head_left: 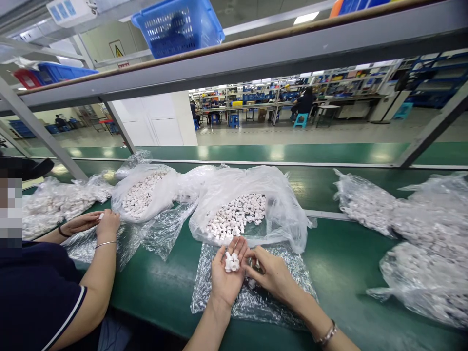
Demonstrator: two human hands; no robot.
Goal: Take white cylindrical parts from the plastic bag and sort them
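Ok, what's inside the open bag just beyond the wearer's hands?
Loose small white parts show inside the open bag. Whatever lies beneath that top layer or the bag's folds is covered.

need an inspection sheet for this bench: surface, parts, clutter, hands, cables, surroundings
Surface: green bench, clear plastic sheet under the hands
Parts: small white parts heaped in an open plastic bag
Clutter: filled bags at right, more bags at left
Hands: left hand palm up, holding several of these parts; right hand beside it, fingers bent, grip unclear
Cables: nothing seen on the bench
Surroundings: co-worker at left, blue basket on the overhead shelf
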